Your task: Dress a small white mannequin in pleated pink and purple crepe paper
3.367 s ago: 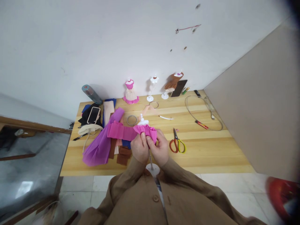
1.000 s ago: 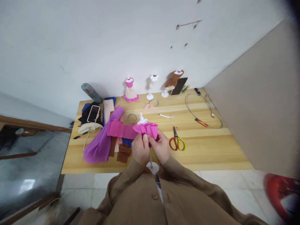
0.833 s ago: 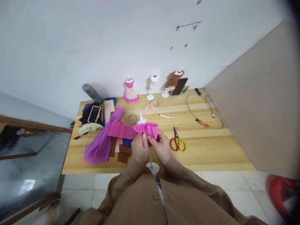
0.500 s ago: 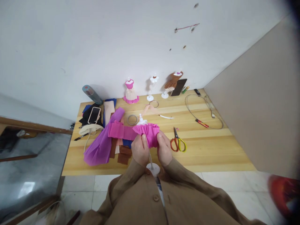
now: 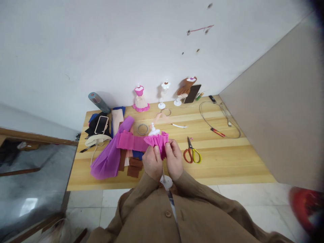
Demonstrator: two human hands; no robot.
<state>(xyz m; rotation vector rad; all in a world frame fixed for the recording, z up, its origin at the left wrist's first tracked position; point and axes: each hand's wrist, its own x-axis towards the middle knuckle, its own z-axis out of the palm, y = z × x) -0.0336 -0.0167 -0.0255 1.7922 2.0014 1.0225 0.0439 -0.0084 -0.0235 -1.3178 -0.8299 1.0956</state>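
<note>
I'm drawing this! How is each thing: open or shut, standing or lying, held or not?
Bright pink thin pleated strip: gathered, pinched by left hand and right hand.
Thin purple sheet: lying creased, not held.
Red-and-yellow-handled metal scissors: lying flat, blades apparently shut.
Pale-cased rectangular phone: face up, screen dark.
Flat black rectangular panel: standing tilted.
Small white mannequin in pink-and-cream dress: standing, dressed.
Blue-grey cylindrical bottle: standing; lid unclear.
</note>
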